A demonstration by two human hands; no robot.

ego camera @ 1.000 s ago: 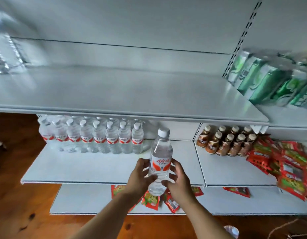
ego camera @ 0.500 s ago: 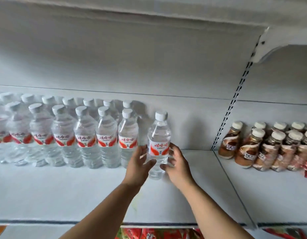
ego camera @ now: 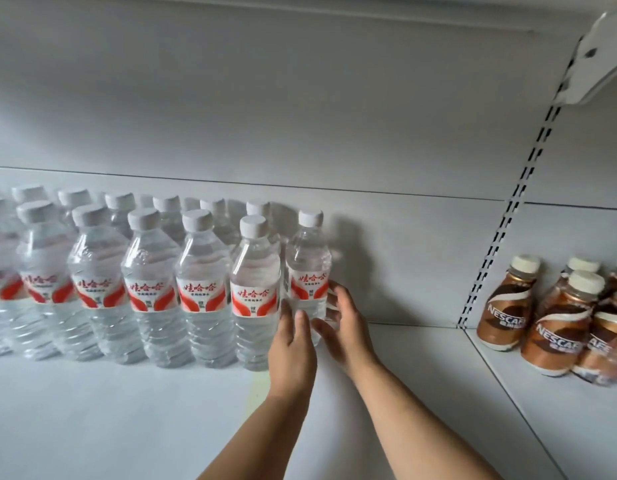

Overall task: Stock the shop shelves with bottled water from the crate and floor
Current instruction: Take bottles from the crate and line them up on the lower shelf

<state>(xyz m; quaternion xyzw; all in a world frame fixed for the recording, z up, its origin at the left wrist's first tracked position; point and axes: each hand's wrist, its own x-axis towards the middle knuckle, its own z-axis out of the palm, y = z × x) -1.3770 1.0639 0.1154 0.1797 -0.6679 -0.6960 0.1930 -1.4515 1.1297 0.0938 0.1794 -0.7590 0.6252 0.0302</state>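
Observation:
A clear water bottle (ego camera: 308,261) with a white cap and a red-and-white label stands on the white shelf (ego camera: 134,417), at the right end of the rows of matching water bottles (ego camera: 144,271). My left hand (ego camera: 293,351) lies against its lower front left with straight fingers. My right hand (ego camera: 347,329) cups its lower right side, thumb in front and fingers beside it. The bottle's base is hidden behind both hands.
Brown Nescafe coffee bottles (ego camera: 556,320) stand on the neighbouring shelf section to the right, past a slotted upright (ego camera: 508,216). A shelf bracket (ego camera: 598,60) juts out at the top right. Bare shelf lies in front of the water bottles and right of my hands.
The bottle went from in front of the shelves onto the shelf and back beside the row's right end. My left fingers have straightened against it, and the view has closed in on the shelf.

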